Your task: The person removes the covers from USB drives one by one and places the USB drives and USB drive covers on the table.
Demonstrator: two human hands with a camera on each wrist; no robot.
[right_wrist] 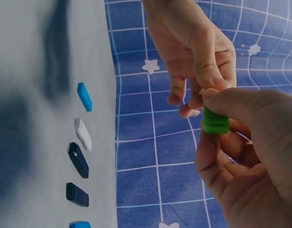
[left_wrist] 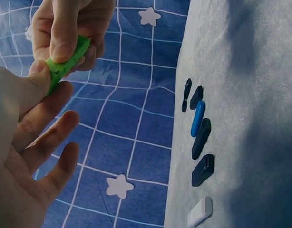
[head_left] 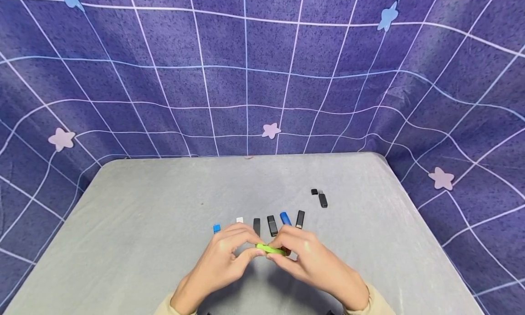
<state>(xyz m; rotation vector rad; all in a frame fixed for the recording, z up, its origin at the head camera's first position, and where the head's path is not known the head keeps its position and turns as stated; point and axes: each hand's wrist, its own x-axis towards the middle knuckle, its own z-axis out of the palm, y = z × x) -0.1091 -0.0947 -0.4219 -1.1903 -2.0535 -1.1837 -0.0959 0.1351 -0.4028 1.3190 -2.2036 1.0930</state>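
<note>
A bright green USB stick [head_left: 270, 249] is held above the near part of the table, between both hands. My left hand [head_left: 224, 255] pinches one end with thumb and forefinger, its other fingers spread loosely in the left wrist view. The other end is gripped by the thumb and fingers of my right hand [head_left: 313, 261]. Seen from the right wrist, the blunt end of the green stick [right_wrist: 216, 124] sticks out below the right thumb. The fingertips cover much of its middle.
Just beyond the hands lies a row of sticks: a blue one [head_left: 216, 228], a white one [head_left: 239, 219], several black ones [head_left: 272, 225] and a darker blue one [head_left: 285, 218]. Farther right, a black stick [head_left: 323, 199] shows its metal plug, its cap [head_left: 314, 192] beside it. Purple curtain surrounds the grey table [head_left: 164, 192].
</note>
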